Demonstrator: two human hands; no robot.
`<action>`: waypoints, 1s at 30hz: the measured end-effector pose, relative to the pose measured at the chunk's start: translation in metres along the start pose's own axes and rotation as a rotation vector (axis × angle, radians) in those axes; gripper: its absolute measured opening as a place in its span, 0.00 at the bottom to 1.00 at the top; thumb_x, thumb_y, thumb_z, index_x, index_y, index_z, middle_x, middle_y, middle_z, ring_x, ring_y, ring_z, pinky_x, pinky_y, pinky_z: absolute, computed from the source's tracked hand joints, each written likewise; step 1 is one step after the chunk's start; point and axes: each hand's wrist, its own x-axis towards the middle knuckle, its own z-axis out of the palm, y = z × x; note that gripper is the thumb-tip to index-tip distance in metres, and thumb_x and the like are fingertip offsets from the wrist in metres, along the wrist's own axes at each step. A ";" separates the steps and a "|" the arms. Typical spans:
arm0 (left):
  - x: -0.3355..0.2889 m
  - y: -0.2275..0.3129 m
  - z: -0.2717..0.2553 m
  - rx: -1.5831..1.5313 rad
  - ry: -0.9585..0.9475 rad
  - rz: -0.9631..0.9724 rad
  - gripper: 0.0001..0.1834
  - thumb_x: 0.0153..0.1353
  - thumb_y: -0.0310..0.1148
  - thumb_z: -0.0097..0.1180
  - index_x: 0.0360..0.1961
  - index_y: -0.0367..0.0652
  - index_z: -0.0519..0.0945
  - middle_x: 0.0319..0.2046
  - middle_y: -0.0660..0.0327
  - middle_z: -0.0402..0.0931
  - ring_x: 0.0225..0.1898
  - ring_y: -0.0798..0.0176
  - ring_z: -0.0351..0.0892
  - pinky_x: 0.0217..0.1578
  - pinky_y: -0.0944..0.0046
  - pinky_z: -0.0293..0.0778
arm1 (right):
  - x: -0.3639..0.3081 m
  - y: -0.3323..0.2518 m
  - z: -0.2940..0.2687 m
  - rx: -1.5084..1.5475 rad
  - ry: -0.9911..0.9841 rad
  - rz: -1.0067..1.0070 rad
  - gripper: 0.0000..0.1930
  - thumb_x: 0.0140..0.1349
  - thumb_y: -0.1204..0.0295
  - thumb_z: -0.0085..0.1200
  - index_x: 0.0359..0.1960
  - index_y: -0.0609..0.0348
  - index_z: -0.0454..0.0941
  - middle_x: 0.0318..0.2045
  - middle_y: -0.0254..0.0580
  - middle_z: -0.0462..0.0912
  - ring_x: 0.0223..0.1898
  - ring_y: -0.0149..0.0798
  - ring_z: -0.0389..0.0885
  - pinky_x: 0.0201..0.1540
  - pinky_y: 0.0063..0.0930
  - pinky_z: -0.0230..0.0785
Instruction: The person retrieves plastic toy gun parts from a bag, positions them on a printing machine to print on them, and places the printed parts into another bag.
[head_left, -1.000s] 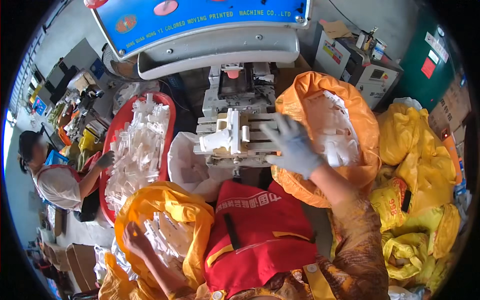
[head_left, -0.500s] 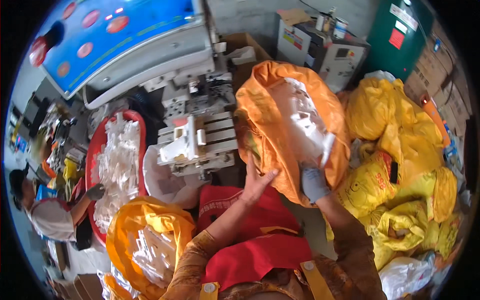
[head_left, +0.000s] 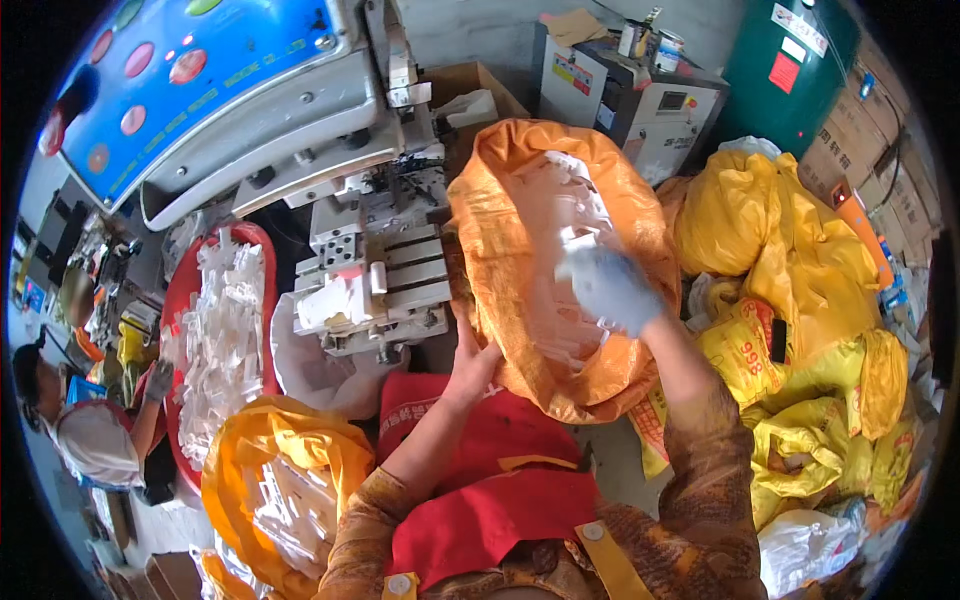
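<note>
A large orange woven sack stands open in front of me, with long white pieces inside it. My right hand, in a grey-blue glove, is inside the sack's mouth over the pieces. Motion smears its fingers, so I cannot make out whether it grips anything. My bare left hand rests against the sack's near left side, thumb apart from the stretched fingers; the sack partly covers the fingertips. Left of that hand is a slotted machine table with a white block-like piece on it.
A blue-fronted machine overhangs the left. Beyond it, a co-worker's gloved hand is by a red tub of white pieces. A yellow-orange sack stands at lower left. Yellow sacks crowd the right, below a green tank.
My right hand has moved up and left, from the sack's near right part to over the pieces. My left hand has slid down beside the sack. The whole view has shifted slightly.
</note>
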 end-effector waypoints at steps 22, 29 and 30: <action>0.019 0.036 0.005 1.310 0.177 0.679 0.25 0.52 0.37 0.60 0.53 0.44 0.73 0.58 0.48 0.66 0.58 0.45 0.68 0.55 0.50 0.68 | 0.047 0.068 -0.013 -0.680 -0.582 -0.495 0.26 0.46 0.69 0.58 0.51 0.55 0.72 0.41 0.42 0.77 0.47 0.47 0.75 0.49 0.40 0.68; -0.024 0.130 -0.103 1.554 0.946 0.953 0.16 0.52 0.27 0.58 0.44 0.44 0.78 0.50 0.55 0.73 0.51 0.49 0.72 0.52 0.48 0.65 | 0.053 0.062 -0.093 -0.458 -0.190 -0.236 0.22 0.48 0.69 0.59 0.47 0.57 0.74 0.35 0.45 0.79 0.37 0.47 0.79 0.40 0.40 0.72; -0.017 0.145 -0.116 1.622 0.989 0.976 0.14 0.56 0.34 0.56 0.43 0.44 0.79 0.45 0.56 0.75 0.46 0.49 0.73 0.52 0.49 0.65 | 0.055 0.052 -0.102 -0.296 -0.107 -0.154 0.22 0.48 0.70 0.59 0.47 0.58 0.74 0.35 0.46 0.79 0.37 0.47 0.79 0.41 0.38 0.72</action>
